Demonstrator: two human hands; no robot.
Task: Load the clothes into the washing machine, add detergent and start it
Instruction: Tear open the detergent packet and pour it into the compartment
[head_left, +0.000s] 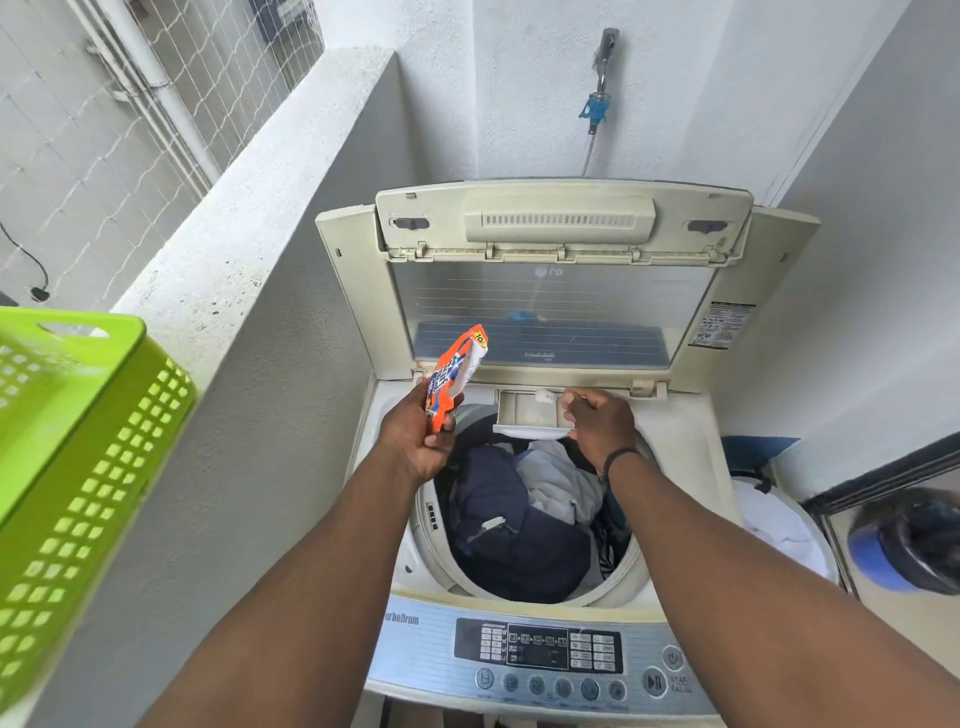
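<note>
**Detergent goes in as the wash nears its start**

A person's left hand (423, 441) grips an orange detergent sachet (453, 376) upright over the open washing machine (691, 467), while the right hand (602, 423) pinches something small and white at the pulled-out dispenser drawer (524, 413). Clothes (519, 514) already fill the drum. Next, probably: closing drawer and lid (550, 306), then pressing the start button (653, 682).
</note>
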